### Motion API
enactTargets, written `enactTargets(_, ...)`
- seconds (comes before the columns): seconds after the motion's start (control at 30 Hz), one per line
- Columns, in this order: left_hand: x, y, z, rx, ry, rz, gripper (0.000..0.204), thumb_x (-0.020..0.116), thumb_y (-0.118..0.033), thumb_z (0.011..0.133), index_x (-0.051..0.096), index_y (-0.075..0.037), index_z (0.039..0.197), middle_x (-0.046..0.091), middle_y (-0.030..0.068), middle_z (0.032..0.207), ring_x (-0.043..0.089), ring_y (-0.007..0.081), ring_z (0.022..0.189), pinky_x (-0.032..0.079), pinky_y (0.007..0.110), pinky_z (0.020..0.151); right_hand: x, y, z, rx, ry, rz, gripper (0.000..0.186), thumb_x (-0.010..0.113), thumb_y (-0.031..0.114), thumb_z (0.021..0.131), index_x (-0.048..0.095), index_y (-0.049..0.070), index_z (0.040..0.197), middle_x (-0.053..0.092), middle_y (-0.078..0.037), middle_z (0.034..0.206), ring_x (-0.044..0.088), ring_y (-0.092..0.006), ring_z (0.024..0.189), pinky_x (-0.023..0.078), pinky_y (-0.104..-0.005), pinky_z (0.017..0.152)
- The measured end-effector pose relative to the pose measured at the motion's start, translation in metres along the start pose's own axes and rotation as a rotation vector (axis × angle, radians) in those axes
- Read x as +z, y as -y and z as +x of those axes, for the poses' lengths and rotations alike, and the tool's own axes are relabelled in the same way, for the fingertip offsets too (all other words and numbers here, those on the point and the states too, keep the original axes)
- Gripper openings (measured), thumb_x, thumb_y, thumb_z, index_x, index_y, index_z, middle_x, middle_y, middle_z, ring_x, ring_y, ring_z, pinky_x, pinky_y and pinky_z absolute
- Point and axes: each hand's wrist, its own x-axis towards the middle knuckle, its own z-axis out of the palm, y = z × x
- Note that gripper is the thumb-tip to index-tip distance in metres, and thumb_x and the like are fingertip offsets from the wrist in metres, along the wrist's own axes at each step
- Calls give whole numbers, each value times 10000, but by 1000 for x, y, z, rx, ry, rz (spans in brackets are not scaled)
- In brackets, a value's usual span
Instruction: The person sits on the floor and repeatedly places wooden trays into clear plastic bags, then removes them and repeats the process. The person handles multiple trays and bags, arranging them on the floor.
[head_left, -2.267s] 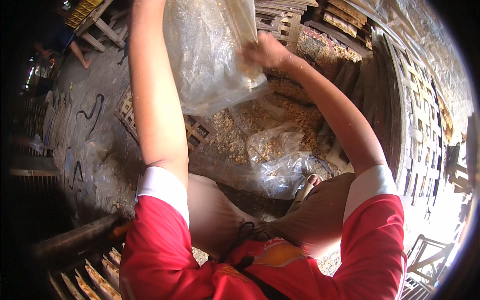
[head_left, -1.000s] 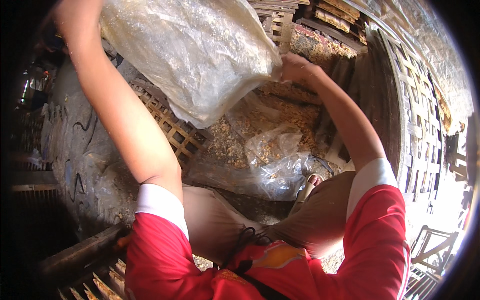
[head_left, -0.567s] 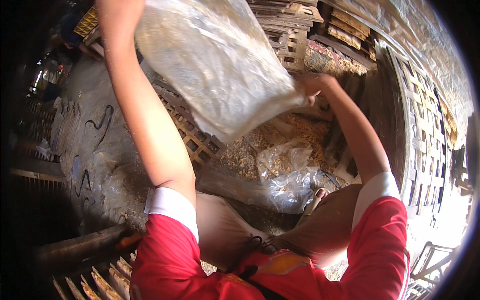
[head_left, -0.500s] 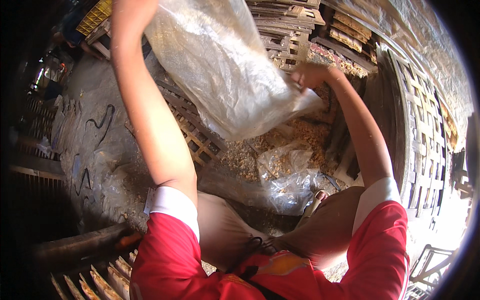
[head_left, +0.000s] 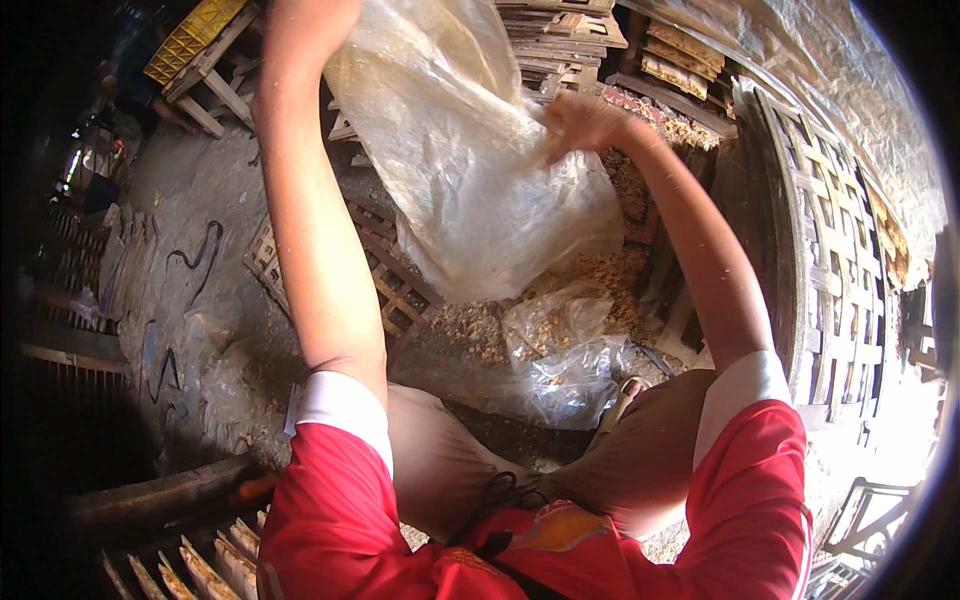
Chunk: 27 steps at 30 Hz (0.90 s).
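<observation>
A large, cloudy plastic sheet point(head_left: 470, 170) hangs in front of me, creased and lit from above. Its upper part runs out of the picture beside my left hand point(head_left: 318, 28), which is closed on its edge; those fingertips are cut off or hidden. My right hand point(head_left: 588, 124) is over the sheet's right side, its fingers slightly blurred but apart. Whether they touch the plastic is hard to see. Below the sheet's loose lower edge, a crumpled clear plastic piece point(head_left: 570, 370) lies near my foot.
Slatted wooden panels point(head_left: 560, 45) are stacked at the back, and a lattice panel point(head_left: 835, 250) leans at the right. Wood shavings point(head_left: 480, 330) cover the floor ahead. A yellow crate point(head_left: 195, 40) rests on a wooden stand at far left. Pointed wooden slats point(head_left: 205, 570) stand at lower left.
My right hand has moved left and up, away from the sheet's right corner, which now hangs loose. The sheet's lower edge has dropped slightly. My left hand appears farther right.
</observation>
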Motion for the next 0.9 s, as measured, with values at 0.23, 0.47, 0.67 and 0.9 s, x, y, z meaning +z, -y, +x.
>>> enactTargets(0.23,18,-17,-4,-163,189,61,195,617,-162,995,558,10,922,574,239,741,546,255,635,460,412,653,-19,74,19,-196,-746,740,368,698,391,982,783,34,987,731,-65,750,692,-138,696,555,-325,681)
enactTargets(0.47,24,-10,-10,-166,202,-1,173,597,-141,997,552,10,926,568,224,756,551,256,671,463,409,677,-26,15,-5,-24,-170,420,394,799,368,867,780,24,1057,762,-99,914,725,-206,841,581,-371,823)
enactTargets(0.67,20,-18,-2,-106,137,1,170,592,-127,997,544,15,917,572,187,760,531,187,707,461,381,691,1,78,16,-10,-237,514,668,821,510,823,689,48,1287,719,-160,1200,682,-270,1105,526,-424,993)
enactTargets(0.9,26,-24,-8,-166,296,16,243,610,-209,1013,565,11,920,617,168,803,575,197,736,466,384,692,-10,4,-2,-130,-565,438,956,841,613,731,527,73,1455,597,-211,1344,599,-360,1227,498,-469,1043)
